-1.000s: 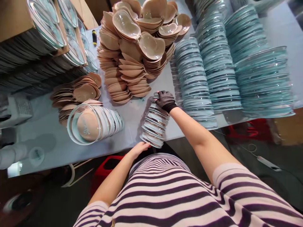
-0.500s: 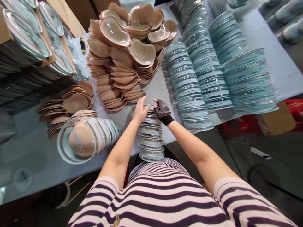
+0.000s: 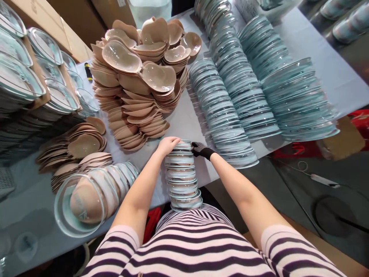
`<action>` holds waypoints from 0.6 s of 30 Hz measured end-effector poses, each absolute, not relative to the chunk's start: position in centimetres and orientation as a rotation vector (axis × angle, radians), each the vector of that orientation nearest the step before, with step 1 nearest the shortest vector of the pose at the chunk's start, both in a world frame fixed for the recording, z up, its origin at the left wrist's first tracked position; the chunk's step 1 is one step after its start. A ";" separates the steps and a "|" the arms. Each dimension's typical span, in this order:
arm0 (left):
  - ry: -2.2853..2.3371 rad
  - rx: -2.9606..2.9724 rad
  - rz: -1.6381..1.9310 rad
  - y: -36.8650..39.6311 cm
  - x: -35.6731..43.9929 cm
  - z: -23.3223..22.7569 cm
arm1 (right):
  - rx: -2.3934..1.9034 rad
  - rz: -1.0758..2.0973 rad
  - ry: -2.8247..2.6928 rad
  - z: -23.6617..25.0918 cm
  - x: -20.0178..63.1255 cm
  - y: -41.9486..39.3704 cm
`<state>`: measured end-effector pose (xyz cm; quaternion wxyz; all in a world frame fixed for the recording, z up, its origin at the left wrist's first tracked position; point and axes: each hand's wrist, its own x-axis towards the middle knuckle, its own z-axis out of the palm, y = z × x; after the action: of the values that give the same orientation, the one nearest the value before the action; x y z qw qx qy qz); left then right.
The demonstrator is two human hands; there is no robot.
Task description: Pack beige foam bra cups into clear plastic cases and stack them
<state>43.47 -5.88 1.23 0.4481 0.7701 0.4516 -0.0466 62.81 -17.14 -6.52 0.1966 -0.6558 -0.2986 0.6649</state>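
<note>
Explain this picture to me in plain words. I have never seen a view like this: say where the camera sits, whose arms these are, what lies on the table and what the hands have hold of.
The camera is worn on a person's head and looks down, so the striped shirt and both arms are the wearer's own. The bare left hand and the right hand, in a dark mesh glove, press from either side on the far end of a stack of clear round packs that runs back to the person's body. On the grey table lie a large heap of beige cups, long rows of clear bluish lids, and at the left a tipped row of filled packs beside smaller beige piles.
</note>
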 end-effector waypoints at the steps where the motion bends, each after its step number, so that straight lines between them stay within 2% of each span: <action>1: 1.116 1.905 -0.105 -5.9 43.5 1.2 | -1.844 1.890 -0.855 -6.6 63.1 -16.8; 8: 1.085 1.868 -0.109 -5.9 43.1 1.1 | -1.798 2.086 -0.898 -6.3 63.7 -16.4; 18: 1.013 1.768 -0.172 -4.9 42.5 1.3 | -1.786 2.061 -0.833 -5.9 63.0 -16.5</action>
<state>42.47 -4.92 1.25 0.5213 0.7377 0.4229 -0.0717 63.05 -16.55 -5.87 0.1445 -0.6196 -0.2891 0.7152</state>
